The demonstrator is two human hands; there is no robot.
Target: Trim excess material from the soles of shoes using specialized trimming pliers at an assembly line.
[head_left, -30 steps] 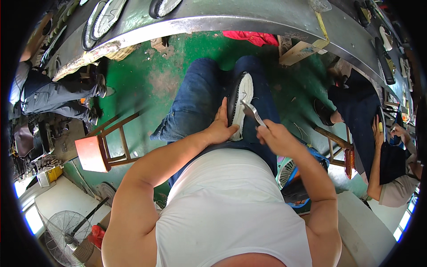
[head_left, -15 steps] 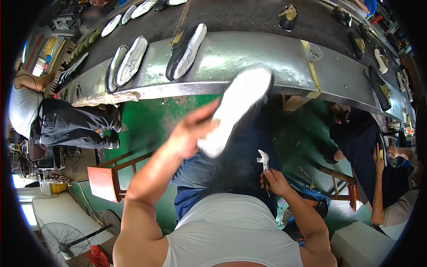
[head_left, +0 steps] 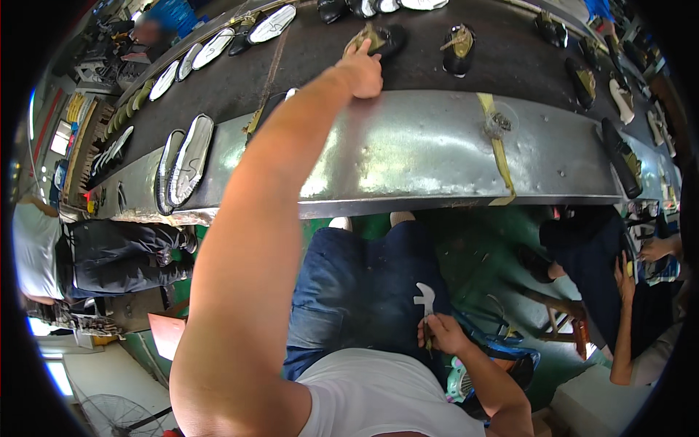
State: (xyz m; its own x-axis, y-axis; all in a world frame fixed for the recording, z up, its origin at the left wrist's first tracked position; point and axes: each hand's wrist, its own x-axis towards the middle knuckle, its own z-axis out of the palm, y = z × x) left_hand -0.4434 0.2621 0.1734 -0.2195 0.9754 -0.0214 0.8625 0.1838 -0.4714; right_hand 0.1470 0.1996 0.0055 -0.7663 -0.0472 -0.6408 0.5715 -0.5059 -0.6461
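Now reaching past near table edge (head_left: 437, 203) with left hand (head_left: 361, 74), touching black shoe (head_left: 394, 41); can't confirm grip. Still clutching hammer (head_left: 427, 293) in right hand (head_left: 447, 334), not striking.

From my remote seat I see a green floor (head_left: 470, 244), a reddish square-topped stool (head_left: 167, 333) and, far lower left, probably a bright window (head_left: 58, 380).

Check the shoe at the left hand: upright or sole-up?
Upright: the black shoe has its olive top facing up at the left hand; its sole isn't visible.
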